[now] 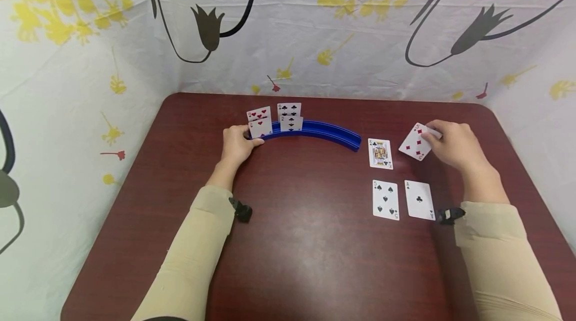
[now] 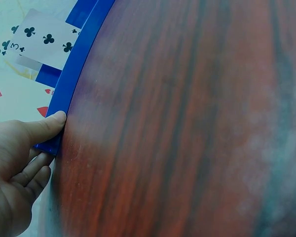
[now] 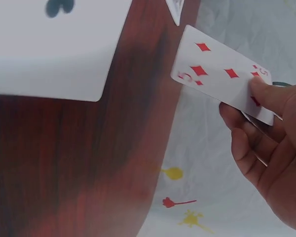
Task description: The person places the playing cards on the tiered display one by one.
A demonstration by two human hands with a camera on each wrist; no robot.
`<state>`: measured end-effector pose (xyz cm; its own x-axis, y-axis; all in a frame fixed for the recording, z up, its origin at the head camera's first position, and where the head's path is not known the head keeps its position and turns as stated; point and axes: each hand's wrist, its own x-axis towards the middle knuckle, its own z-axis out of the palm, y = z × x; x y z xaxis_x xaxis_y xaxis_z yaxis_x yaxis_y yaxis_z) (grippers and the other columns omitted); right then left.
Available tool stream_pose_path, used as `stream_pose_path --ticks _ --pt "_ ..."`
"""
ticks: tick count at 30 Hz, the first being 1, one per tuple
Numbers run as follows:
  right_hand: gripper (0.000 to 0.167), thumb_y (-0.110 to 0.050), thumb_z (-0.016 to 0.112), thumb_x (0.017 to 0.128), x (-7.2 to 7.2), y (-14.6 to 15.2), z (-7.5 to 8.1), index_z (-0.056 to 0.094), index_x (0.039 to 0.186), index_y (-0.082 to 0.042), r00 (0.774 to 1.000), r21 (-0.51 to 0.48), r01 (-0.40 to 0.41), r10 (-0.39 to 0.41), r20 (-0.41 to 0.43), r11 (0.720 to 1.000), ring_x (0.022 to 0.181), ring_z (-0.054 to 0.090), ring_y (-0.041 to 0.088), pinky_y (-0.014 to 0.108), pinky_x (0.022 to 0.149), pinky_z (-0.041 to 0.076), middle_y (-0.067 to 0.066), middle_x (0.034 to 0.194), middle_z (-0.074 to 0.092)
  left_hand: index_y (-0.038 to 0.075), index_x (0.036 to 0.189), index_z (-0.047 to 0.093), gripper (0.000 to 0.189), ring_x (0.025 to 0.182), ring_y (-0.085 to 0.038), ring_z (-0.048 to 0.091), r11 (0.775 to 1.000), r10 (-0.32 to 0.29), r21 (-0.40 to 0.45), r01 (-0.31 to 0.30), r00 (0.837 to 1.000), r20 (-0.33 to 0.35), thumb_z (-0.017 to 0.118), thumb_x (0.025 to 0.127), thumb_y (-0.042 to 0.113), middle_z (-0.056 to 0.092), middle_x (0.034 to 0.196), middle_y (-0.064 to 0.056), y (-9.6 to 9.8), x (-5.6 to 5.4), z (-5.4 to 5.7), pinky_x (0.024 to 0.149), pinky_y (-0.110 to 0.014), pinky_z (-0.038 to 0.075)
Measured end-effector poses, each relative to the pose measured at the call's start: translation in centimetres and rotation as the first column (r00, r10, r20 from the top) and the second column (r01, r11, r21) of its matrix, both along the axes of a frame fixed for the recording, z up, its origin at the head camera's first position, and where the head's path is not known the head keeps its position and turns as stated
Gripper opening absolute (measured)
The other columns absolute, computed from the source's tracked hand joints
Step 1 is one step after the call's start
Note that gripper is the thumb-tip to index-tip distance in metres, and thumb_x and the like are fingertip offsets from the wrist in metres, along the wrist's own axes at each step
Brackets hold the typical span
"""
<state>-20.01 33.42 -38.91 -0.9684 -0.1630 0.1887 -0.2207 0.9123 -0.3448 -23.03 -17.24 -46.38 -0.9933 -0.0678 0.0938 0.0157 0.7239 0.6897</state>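
Note:
My left hand (image 1: 237, 145) grips the left end of a curved blue card holder (image 1: 333, 132); in the left wrist view the thumb (image 2: 53, 123) lies along its front wall. Standing in the holder near that hand are two heart cards (image 1: 260, 127), one before the other. Beside them a three of clubs (image 2: 48, 39) stands in front of a six of clubs (image 1: 289, 107). My right hand (image 1: 459, 145) pinches a five of diamonds (image 3: 222, 71) between thumb and fingers, face up and tilted, above the table's right side.
A king of clubs (image 1: 380, 154) lies face up near the holder's right end. Closer in lie a five of spades (image 1: 385, 200) and an ace of clubs (image 1: 420, 199). The dark red table (image 1: 306, 251) meets a white patterned cloth (image 1: 288, 26) at its back and sides.

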Motion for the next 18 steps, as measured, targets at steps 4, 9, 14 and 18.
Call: stream_pose_path --ticks 4,9,14,18 --pt "0.023 -0.014 0.063 0.100 0.0 -0.5 0.4 0.067 0.113 0.003 1.000 -0.020 0.011 -0.011 -0.025 1.000 0.090 0.061 0.050 0.063 0.075 0.042 0.029 0.098 0.069 0.003 0.111 0.077 0.036 0.095 -0.027 0.066 1.000 0.002 -0.001 -0.002 1.000 -0.001 0.086 0.084 0.025 0.075 0.097 -0.014 0.0 0.0 0.0 0.087 -0.041 0.053" --pt "0.025 -0.013 0.059 0.101 0.0 -1.1 0.8 0.066 0.117 0.004 0.999 -0.031 0.013 -0.014 -0.042 0.999 0.091 0.062 0.051 0.064 0.076 0.042 0.031 0.100 0.068 0.003 0.111 0.077 0.036 0.094 -0.028 0.066 1.000 -0.001 -0.005 0.001 1.000 -0.005 0.086 0.084 0.024 0.075 0.096 -0.014 0.0 0.0 0.0 0.085 -0.041 0.053" --pt "0.026 -0.013 0.059 0.101 -0.2 -1.7 1.2 0.066 0.119 0.005 0.998 -0.050 0.006 -0.009 -0.059 0.999 0.092 0.063 0.050 0.063 0.078 0.042 0.031 0.101 0.068 0.003 0.111 0.077 0.036 0.091 -0.027 0.066 1.000 -0.003 -0.008 0.002 1.000 -0.013 0.086 0.084 0.024 0.075 0.095 -0.014 0.0 0.0 0.0 0.083 -0.041 0.054" --pt "0.027 -0.014 0.059 0.101 -0.4 -2.3 1.6 0.067 0.119 0.004 0.998 -0.062 0.001 -0.005 -0.067 0.998 0.089 0.063 0.047 0.062 0.077 0.043 0.030 0.100 0.069 0.003 0.112 0.077 0.036 0.091 -0.027 0.066 1.000 -0.004 -0.008 0.004 1.000 -0.012 0.086 0.084 0.024 0.075 0.095 -0.014 0.0 0.0 0.0 0.083 -0.041 0.054"
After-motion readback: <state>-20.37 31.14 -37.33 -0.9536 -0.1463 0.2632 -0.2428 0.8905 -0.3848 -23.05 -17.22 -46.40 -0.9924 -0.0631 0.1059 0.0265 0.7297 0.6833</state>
